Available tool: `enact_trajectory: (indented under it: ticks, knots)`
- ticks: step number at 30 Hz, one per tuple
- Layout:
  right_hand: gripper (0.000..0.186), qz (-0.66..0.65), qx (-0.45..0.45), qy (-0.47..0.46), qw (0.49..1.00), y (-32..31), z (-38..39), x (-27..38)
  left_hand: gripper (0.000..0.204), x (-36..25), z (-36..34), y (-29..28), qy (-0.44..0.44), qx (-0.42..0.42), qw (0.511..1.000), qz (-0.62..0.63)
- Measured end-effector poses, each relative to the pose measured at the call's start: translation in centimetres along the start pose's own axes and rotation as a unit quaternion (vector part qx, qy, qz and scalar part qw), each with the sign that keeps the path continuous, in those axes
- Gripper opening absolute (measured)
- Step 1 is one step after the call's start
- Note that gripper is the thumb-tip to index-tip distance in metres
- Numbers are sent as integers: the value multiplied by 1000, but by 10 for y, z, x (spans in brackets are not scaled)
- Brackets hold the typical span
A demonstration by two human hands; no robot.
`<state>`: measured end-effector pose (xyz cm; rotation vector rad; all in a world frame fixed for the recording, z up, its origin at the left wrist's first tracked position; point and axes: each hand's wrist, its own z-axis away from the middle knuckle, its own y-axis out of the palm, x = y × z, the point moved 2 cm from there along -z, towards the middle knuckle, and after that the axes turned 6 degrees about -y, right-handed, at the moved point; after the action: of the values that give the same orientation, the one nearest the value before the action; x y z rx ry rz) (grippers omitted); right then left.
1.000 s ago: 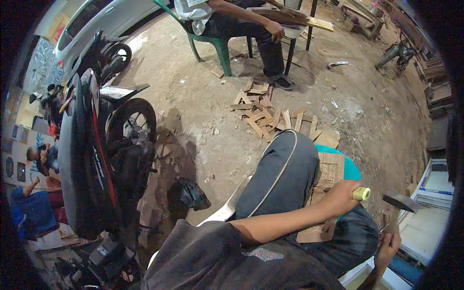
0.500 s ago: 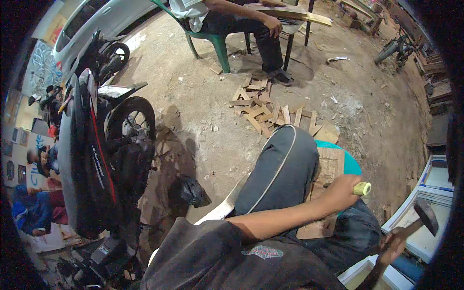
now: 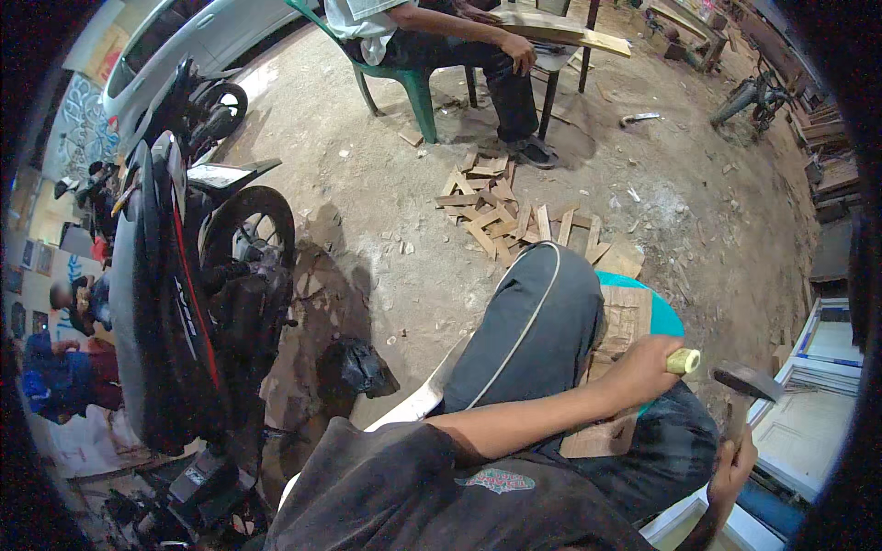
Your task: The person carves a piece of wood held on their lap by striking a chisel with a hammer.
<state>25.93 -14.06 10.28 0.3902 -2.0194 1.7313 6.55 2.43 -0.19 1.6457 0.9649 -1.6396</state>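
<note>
My left hand (image 3: 640,367) is closed around the yellow handle of a chisel (image 3: 683,361), and my fingers cover most of the tool. Under that hand lies a brown wooden board (image 3: 624,317) with a recessed pattern cut into it, resting across my lap over a round teal surface (image 3: 666,317). On the right, my right hand (image 3: 732,465) grips a hammer (image 3: 746,380) by its wooden handle. The dark hammer head is just right of the chisel's handle end, with a small gap between them.
Wood offcuts (image 3: 496,211) lie piled on the dirt ground ahead. Beyond them a person sits on a green chair (image 3: 418,92). A motorcycle (image 3: 175,303) and a black plastic bag (image 3: 363,367) are at left. White framed panels (image 3: 808,413) stand at right.
My right hand has swung the hammer leftward, bringing its head up close to the chisel's handle end. My left hand stays on the chisel, almost unmoved.
</note>
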Motion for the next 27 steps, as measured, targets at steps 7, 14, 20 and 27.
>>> enact_trajectory:
  ticks: [7,14,20,27]
  knots:
    - [46,-289,-159,138,934,-2,34,-66,16,-1,2,-2,25,-12,999,-29]
    - [45,125,-45,-46,990,-4,21,-19,16,4,2,4,18,2,1000,-18]
    - [48,-177,-97,68,977,-22,21,-25,13,0,3,-2,37,-27,999,-23]
    - [44,20,40,99,994,8,-3,-1,12,-1,4,-2,23,-18,1000,-7]
